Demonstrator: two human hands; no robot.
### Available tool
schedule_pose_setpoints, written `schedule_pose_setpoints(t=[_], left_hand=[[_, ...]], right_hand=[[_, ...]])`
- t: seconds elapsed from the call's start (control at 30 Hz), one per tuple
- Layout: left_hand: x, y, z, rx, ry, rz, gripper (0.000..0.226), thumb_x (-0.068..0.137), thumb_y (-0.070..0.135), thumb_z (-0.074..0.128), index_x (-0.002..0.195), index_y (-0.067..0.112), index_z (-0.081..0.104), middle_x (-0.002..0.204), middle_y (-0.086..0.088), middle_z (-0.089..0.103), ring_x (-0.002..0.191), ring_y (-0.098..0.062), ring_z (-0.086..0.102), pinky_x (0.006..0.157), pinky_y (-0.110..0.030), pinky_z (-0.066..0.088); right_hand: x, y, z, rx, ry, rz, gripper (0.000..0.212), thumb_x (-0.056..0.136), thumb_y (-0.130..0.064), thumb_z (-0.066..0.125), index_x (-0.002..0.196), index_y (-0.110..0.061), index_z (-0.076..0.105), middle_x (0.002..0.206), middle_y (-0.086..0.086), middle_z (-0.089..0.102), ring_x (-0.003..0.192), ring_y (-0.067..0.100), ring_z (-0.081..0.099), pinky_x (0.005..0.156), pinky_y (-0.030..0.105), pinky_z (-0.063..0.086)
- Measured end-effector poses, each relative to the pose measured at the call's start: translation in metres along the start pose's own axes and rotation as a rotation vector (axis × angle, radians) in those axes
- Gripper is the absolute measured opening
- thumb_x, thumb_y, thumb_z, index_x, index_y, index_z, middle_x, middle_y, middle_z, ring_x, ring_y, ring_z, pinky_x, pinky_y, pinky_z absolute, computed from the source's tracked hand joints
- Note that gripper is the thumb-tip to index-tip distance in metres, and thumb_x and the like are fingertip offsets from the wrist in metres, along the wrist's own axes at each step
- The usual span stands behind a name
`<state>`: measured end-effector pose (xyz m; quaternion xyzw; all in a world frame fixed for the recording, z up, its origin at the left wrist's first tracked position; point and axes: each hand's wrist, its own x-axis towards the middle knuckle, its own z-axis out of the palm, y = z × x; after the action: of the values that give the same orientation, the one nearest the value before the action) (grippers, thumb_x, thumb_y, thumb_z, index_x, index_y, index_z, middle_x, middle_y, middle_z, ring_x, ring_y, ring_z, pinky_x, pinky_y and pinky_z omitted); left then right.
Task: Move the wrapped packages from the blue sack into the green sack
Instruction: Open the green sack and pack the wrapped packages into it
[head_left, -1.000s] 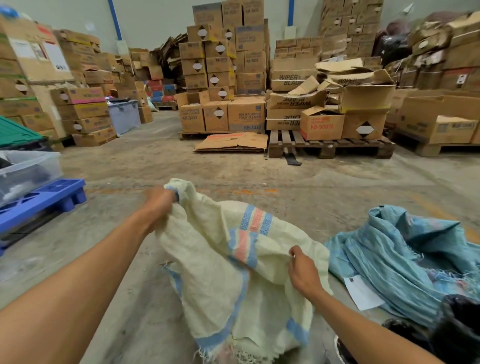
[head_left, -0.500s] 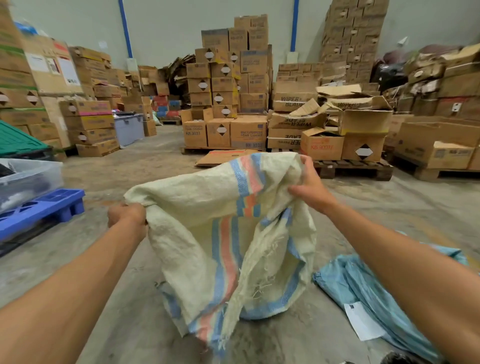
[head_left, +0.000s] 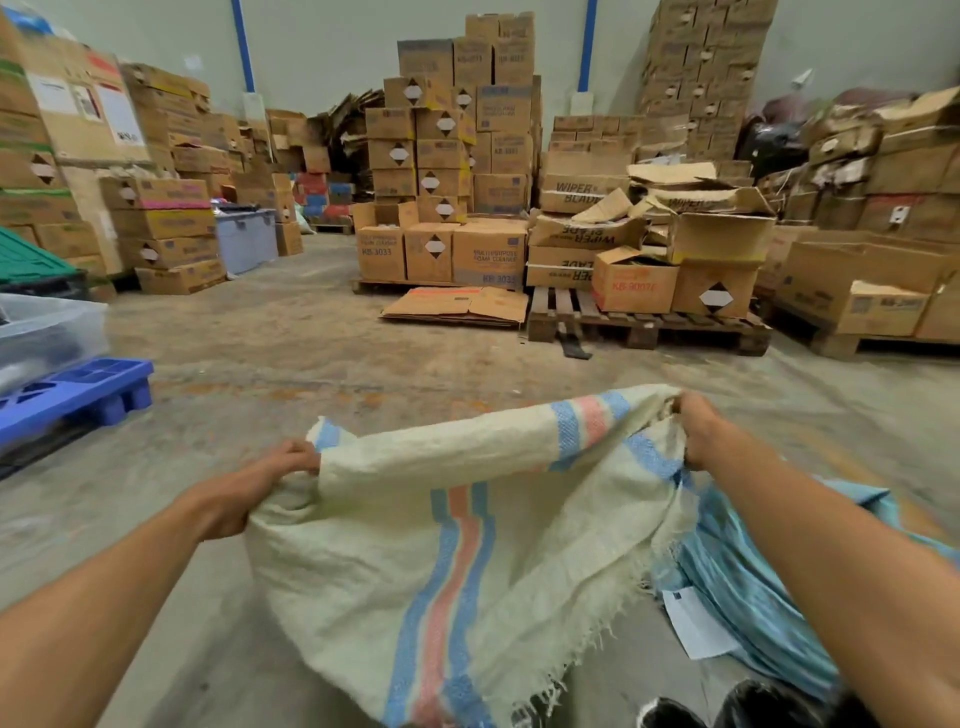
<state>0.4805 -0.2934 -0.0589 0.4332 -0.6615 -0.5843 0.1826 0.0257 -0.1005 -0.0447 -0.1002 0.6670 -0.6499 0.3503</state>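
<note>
A pale green woven sack with blue and pink stripes hangs spread between my hands above the concrete floor. My left hand grips its left edge. My right hand grips its upper right corner. The blue sack lies crumpled on the floor to the right, partly behind my right forearm, with a white label on it. Dark wrapped packages show at the bottom right edge.
Stacks of cardboard boxes on wooden pallets fill the back and both sides. Flattened cardboard lies on the floor ahead. A blue plastic pallet and a clear bin stand at the left.
Both hands have lowered and pulled apart, stretching the green sack wider and flatter. The right hand moved from the sack's top to the right.
</note>
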Motion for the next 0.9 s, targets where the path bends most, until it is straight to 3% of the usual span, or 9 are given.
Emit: schedule_pose_setpoints(t=[0.07,0.13,0.27,0.43,0.57,0.67,0.77,0.83,0.9], left_hand=[[0.004,-0.008,0.002,-0.028,0.024,0.044,0.049,0.054,0.035,0.074,0.095,0.017,0.053,0.098,-0.011,0.058,0.085,-0.025,0.058,0.071,-0.036,0.045],[0.004,-0.008,0.010,0.061,0.013,0.059,0.047,0.054,0.038,0.078,0.091,0.018,0.056,0.092,-0.010,0.060,0.080,-0.022,0.059,0.065,-0.032,0.045],[0.016,-0.010,0.016,0.819,0.074,0.187,0.048,0.055,0.046,0.081,0.091,0.020,0.061,0.096,0.000,0.062,0.088,-0.020,0.059,0.071,-0.031,0.046],[0.009,0.021,0.035,1.052,0.828,0.261,0.018,0.087,0.025,0.064,0.096,0.016,0.076,0.096,-0.012,0.067,0.093,-0.035,0.060,0.074,-0.037,0.045],[0.016,0.048,0.029,0.161,0.877,-0.097,0.031,0.090,0.014,0.056,0.118,0.006,0.066,0.115,-0.022,0.066,0.100,-0.040,0.063,0.072,-0.040,0.051],[0.029,0.046,0.014,-0.512,0.617,-0.309,0.014,0.092,0.010,0.050,0.097,0.006,0.063,0.095,-0.008,0.068,0.075,-0.026,0.063,0.052,-0.038,0.058],[0.022,0.041,0.019,-0.634,0.520,-0.474,0.015,0.090,0.016,0.052,0.076,0.016,0.055,0.075,0.003,0.063,0.070,-0.015,0.063,0.052,-0.032,0.056],[0.012,0.036,0.021,-0.645,0.461,-0.458,0.017,0.087,0.023,0.057,0.071,0.018,0.056,0.057,0.001,0.062,0.051,-0.014,0.063,0.044,-0.027,0.054],[0.001,0.035,0.024,-0.609,0.352,-0.408,0.010,0.085,0.028,0.056,0.082,0.020,0.062,0.059,-0.004,0.064,0.052,-0.021,0.064,0.049,-0.032,0.058]], right_hand=[[-0.013,0.006,-0.004,-0.085,-0.093,-0.003,0.019,0.096,-0.021,0.050,0.098,-0.004,0.059,0.069,0.011,0.070,0.060,0.024,0.067,0.058,0.030,0.057],[-0.015,0.015,-0.007,-0.253,-0.134,-0.085,0.043,0.085,0.000,0.063,0.120,-0.010,0.039,0.094,0.013,0.061,0.081,0.025,0.064,0.076,0.041,0.058],[-0.012,0.023,-0.008,-0.642,-0.159,-0.284,0.051,0.078,0.016,0.064,0.118,-0.009,0.045,0.103,0.019,0.057,0.086,0.027,0.058,0.074,0.043,0.053],[-0.001,0.023,-0.021,-1.196,0.171,-0.607,0.022,0.093,-0.018,0.050,0.109,-0.026,0.062,0.107,0.017,0.067,0.103,0.039,0.059,0.084,0.044,0.049],[-0.023,0.021,-0.032,-0.598,0.074,-0.026,0.019,0.104,-0.018,0.043,0.102,-0.002,0.054,0.083,0.020,0.059,0.070,0.034,0.062,0.046,0.042,0.055],[-0.030,0.019,-0.044,-0.065,-0.010,0.198,0.022,0.107,-0.009,0.030,0.100,0.000,0.049,0.093,0.024,0.053,0.095,0.040,0.054,0.089,0.064,0.046],[-0.038,0.012,-0.049,0.176,0.018,0.234,0.030,0.105,-0.004,0.030,0.126,-0.003,0.051,0.090,0.026,0.057,0.104,0.034,0.060,0.105,0.046,0.041],[-0.050,0.008,-0.049,0.191,-0.003,0.215,0.025,0.104,-0.007,0.035,0.112,0.000,0.057,0.066,0.022,0.066,0.076,0.030,0.065,0.073,0.035,0.055],[-0.055,0.005,-0.050,0.174,-0.034,0.198,0.028,0.104,-0.013,0.037,0.094,0.006,0.055,0.053,0.019,0.066,0.063,0.033,0.064,0.069,0.039,0.048]])
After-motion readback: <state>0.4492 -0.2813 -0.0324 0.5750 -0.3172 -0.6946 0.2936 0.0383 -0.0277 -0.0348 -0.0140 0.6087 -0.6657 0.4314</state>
